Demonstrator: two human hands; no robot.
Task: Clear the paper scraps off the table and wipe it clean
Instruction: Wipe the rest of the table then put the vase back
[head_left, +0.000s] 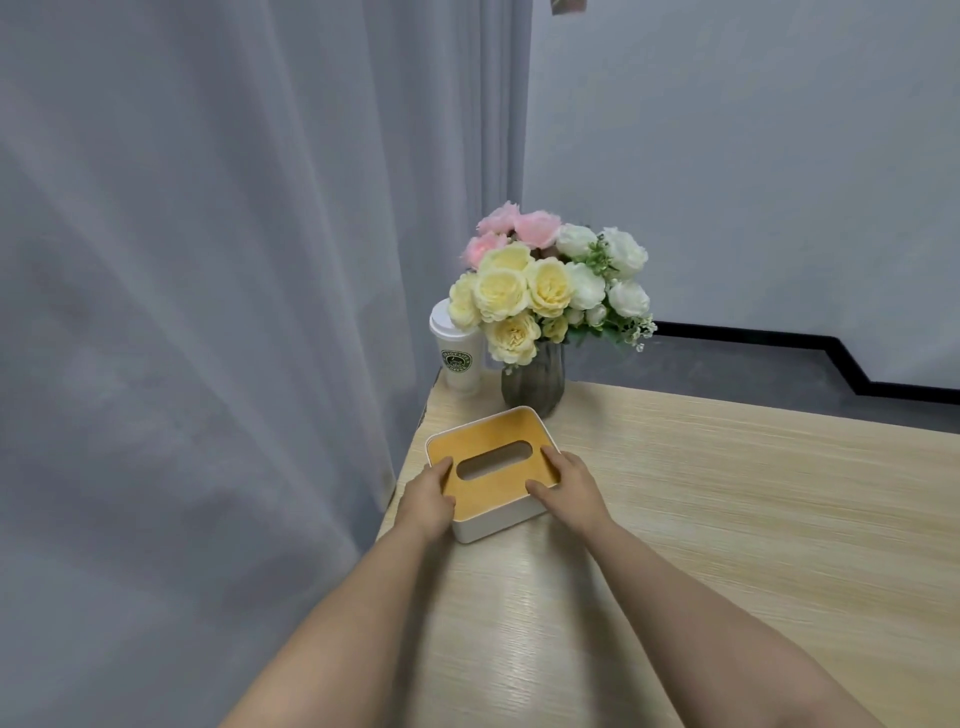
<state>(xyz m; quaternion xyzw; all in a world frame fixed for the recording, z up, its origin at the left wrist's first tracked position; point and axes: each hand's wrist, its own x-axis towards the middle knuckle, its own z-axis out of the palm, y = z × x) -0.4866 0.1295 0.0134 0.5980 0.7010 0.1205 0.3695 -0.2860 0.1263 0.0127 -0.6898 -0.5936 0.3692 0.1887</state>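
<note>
A white tissue box with a yellow wooden lid and an oval slot sits near the left corner of the light wooden table. My left hand grips the box's left side, thumb on the lid. My right hand grips its right side, thumb and a finger lying on the lid's edge. No tissue shows in the slot. No paper scraps or cloth are in view.
Behind the box stands a grey glass vase of yellow, white and pink flowers. A white lidded paper cup is to its left at the table corner. A grey curtain hangs along the table's left edge.
</note>
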